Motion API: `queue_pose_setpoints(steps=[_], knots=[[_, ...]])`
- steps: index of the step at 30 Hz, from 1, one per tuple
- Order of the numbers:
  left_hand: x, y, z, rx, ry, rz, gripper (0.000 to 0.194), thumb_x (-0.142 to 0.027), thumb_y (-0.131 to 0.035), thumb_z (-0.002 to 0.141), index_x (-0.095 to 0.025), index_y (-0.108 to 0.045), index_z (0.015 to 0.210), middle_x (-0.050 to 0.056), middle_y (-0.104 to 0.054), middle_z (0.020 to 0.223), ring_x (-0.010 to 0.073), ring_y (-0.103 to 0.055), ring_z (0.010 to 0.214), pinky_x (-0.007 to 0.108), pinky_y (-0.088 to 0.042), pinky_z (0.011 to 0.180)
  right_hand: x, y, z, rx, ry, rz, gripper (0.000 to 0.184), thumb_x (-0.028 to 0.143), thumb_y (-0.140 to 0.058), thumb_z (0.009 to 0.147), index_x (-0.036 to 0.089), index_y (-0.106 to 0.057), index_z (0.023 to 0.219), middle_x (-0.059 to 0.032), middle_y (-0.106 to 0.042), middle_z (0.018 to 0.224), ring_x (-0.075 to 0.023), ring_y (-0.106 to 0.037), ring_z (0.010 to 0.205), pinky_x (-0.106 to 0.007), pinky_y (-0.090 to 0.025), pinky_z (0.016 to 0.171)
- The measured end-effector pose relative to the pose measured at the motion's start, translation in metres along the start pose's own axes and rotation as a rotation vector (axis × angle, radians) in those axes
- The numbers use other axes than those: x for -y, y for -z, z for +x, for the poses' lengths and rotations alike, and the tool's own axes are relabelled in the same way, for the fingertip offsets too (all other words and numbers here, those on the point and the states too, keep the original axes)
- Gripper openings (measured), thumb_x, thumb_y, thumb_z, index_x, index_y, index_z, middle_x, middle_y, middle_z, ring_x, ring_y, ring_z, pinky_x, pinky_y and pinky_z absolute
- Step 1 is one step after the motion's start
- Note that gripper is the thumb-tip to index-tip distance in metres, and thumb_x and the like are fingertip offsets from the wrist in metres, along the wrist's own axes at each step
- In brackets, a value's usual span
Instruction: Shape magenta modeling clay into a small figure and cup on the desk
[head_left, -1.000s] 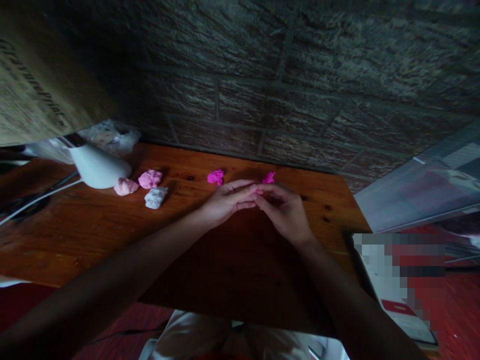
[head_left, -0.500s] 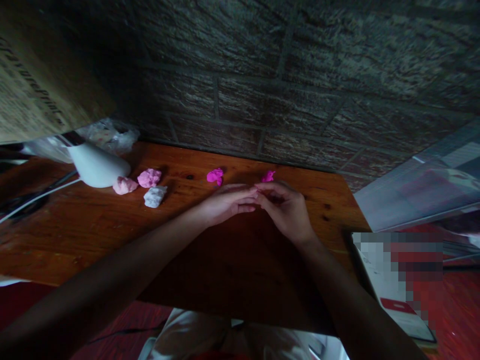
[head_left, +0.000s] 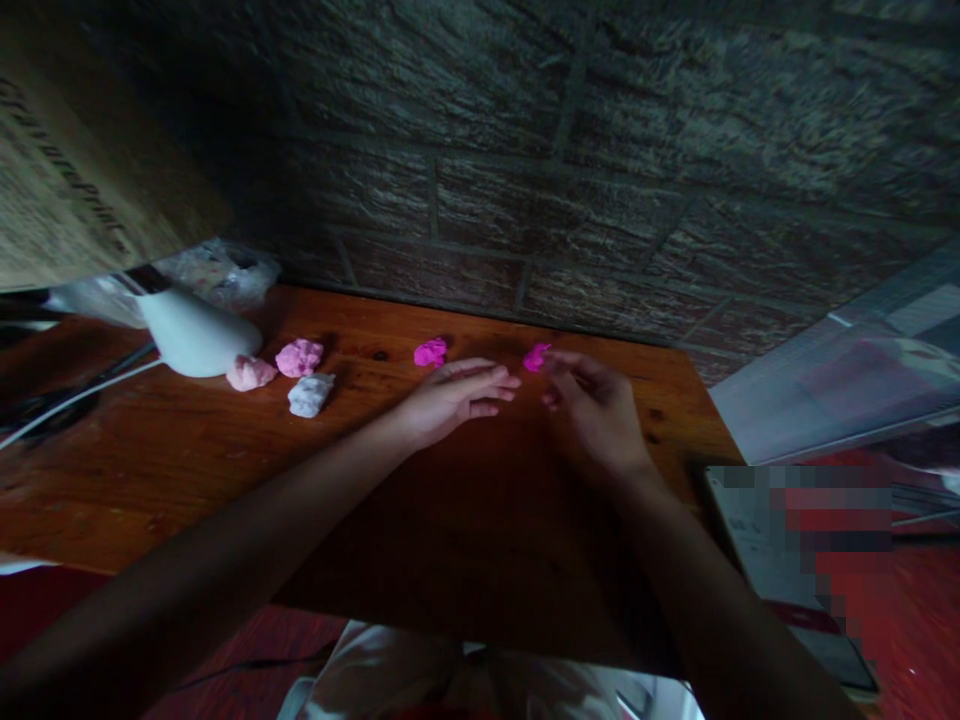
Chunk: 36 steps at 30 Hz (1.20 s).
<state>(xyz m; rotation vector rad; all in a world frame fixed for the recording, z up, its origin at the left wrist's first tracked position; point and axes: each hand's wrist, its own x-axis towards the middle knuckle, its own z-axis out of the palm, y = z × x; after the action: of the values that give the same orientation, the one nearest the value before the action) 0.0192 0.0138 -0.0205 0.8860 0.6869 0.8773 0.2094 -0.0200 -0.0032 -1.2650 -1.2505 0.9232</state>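
My left hand (head_left: pixel 459 402) hovers over the middle of the wooden table, palm turned partly up. Its fingers are stretched out and slightly spread, and I see nothing held in it. To its right is my right hand (head_left: pixel 600 415), its fingers curled and thumb near forefinger. Whatever may lie between those fingertips is too small and dark to make out. Just beyond them lies a small magenta clay piece (head_left: pixel 535 357); whether they touch it I cannot tell. Another magenta clay lump (head_left: pixel 430 352) rests behind my left hand.
Pale pink (head_left: pixel 250 373), pink (head_left: pixel 299 357) and white (head_left: pixel 310 395) clay lumps sit left, beside a white lamp-like base (head_left: pixel 196 330) with a cable. A brown printed paper shade (head_left: pixel 90 180) hangs above it. A stone-patterned wall (head_left: pixel 480 200) borders the table (head_left: pixel 187 460). A tablet-like device (head_left: pixel 750 530) lies right.
My hands have come apart: the right one moved right, away from the left fingertips. My left hand stayed nearly in place, its fingers now a little more spread. The clay lumps have not moved.
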Motion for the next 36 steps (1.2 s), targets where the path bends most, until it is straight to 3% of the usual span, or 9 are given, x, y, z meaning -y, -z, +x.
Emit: queue_pose_setpoints(steps=[4,10,14,19,30,36], knots=[[0.002,0.002,0.003,-0.017,-0.037,0.054,0.031,-0.040,-0.087,0.076,-0.016,-0.076,0.091,0.009,-0.079,0.100,0.0149,-0.071,0.081,0.025,-0.053,0.071,-0.014,0.012,0.015,-0.144,-0.081,0.083,0.036,0.048,-0.072,0.077,0.020,-0.074,0.098,-0.0065,-0.077,0.098,-0.0099,-0.061,0.060,-0.024,-0.050,0.054],[0.006,0.006,0.010,-0.086,-0.148,0.233,0.036,-0.035,-0.095,0.060,-0.015,-0.079,0.085,0.007,-0.078,0.085,0.0155,-0.070,0.075,0.026,-0.054,0.066,-0.028,0.016,0.025,-0.216,-0.111,0.072,0.041,0.050,-0.076,0.070,0.019,-0.073,0.097,-0.0047,-0.074,0.087,-0.0125,-0.063,0.059,-0.026,-0.049,0.053],[0.002,0.001,0.012,-0.138,-0.277,0.368,0.026,-0.028,-0.094,0.060,-0.016,-0.081,0.079,0.005,-0.078,0.080,0.0157,-0.069,0.072,0.027,-0.055,0.064,-0.019,0.006,0.015,-0.062,-0.075,0.052,0.040,0.050,-0.077,0.072,0.018,-0.076,0.097,-0.0059,-0.077,0.090,-0.0127,-0.064,0.061,-0.027,-0.052,0.056],[-0.005,-0.007,0.010,-0.126,-0.378,0.536,0.015,-0.023,-0.088,0.069,-0.019,-0.083,0.083,0.005,-0.080,0.083,0.0142,-0.067,0.066,0.028,-0.055,0.068,-0.009,-0.004,0.002,0.151,-0.147,0.143,0.035,0.050,-0.081,0.072,0.020,-0.079,0.090,-0.0053,-0.079,0.090,-0.0120,-0.067,0.065,-0.024,-0.053,0.058],[-0.019,-0.015,0.015,0.050,-0.420,0.782,0.021,-0.031,-0.080,0.078,-0.018,-0.082,0.095,0.007,-0.082,0.096,0.0174,-0.073,0.079,0.029,-0.059,0.071,-0.006,0.002,0.005,0.225,-0.453,0.528,0.021,0.030,-0.092,0.064,0.019,-0.079,0.077,-0.0006,-0.076,0.079,-0.0062,-0.058,0.063,-0.017,-0.045,0.057],[-0.022,-0.016,0.020,0.127,-0.343,0.673,0.029,-0.033,-0.083,0.076,-0.018,-0.080,0.101,0.008,-0.081,0.099,0.0184,-0.074,0.084,0.030,-0.060,0.073,-0.003,0.003,0.007,0.212,-0.581,0.709,0.009,0.019,-0.086,0.073,0.018,-0.076,0.075,0.0035,-0.073,0.073,-0.0035,-0.056,0.058,-0.015,-0.042,0.053]])
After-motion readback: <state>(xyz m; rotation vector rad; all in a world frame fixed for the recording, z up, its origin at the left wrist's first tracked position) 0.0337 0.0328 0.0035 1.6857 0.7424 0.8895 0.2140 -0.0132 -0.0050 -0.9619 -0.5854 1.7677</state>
